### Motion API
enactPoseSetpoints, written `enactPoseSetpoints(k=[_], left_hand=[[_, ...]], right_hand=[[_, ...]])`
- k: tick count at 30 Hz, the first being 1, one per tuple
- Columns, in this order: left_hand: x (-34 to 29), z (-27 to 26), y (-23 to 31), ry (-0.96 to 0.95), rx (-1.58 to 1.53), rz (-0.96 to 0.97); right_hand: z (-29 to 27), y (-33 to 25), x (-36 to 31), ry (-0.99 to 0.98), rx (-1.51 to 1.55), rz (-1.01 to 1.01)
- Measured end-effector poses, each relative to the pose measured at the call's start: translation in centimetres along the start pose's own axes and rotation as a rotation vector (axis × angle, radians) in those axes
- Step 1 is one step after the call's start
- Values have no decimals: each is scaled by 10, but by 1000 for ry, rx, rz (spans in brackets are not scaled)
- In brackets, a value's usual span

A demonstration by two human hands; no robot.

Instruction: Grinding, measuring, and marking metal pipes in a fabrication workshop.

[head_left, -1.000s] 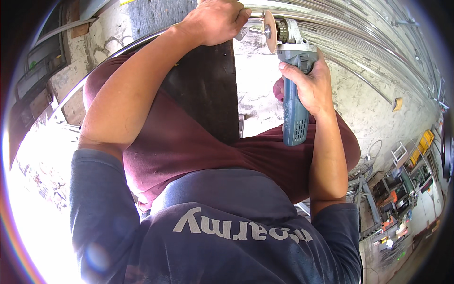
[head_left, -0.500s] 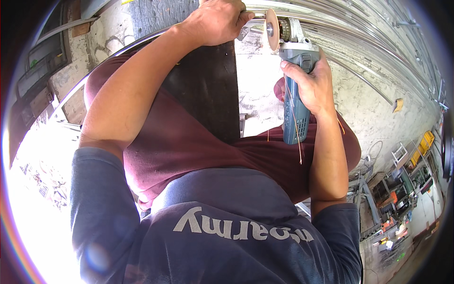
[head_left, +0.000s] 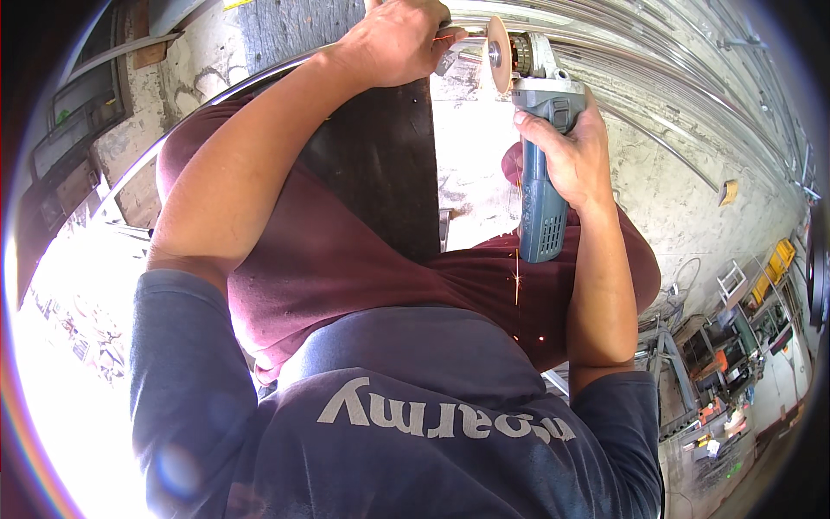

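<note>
My right hand (head_left: 577,160) is closed round the blue-green body of an angle grinder (head_left: 541,216), thumb across its front. The grinder stands nearly upright in view, its thin tan disc (head_left: 499,56) at the far end beside a shiny metal tube (head_left: 474,32). My left hand (head_left: 399,43) grips that tube just left of the disc; the fingers' undersides are hidden. Orange sparks (head_left: 518,281) streak down past the grinder towards my thigh. Whether disc and tube touch is too small to tell.
Many long metal tubes (head_left: 674,56) lie across the far right. A dark board (head_left: 380,164) lies between my legs, and a worn grey-blue board (head_left: 285,33) sits beyond my left arm. Tools and parts clutter the right, near a yellow object (head_left: 772,270).
The sparks have changed shape and now fall lower, in a narrower line left of the grinder. Both hands, the grinder and the tube have hardly shifted.
</note>
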State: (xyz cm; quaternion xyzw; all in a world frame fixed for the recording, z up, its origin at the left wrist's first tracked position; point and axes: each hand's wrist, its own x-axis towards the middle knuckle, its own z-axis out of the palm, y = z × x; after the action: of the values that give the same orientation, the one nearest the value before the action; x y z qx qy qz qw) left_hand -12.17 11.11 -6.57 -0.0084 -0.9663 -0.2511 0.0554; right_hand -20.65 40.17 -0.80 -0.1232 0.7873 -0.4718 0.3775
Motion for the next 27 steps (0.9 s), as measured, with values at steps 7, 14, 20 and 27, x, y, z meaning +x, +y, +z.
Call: enactPoseSetpoints(k=[7,14,20,27], left_hand=[[-1,0,1,12,15,-11],[0,-4,3,-14,10,-31],[2,-8,2,-30,-16,-31],[2,-7,1,-9,-30,-21]], right_hand=[[1,-2,-1,4,25,15],[1,-2,-2,6,46,47],[1,-1,-1,4,42,18],[0,1,0,10,-49,-38]])
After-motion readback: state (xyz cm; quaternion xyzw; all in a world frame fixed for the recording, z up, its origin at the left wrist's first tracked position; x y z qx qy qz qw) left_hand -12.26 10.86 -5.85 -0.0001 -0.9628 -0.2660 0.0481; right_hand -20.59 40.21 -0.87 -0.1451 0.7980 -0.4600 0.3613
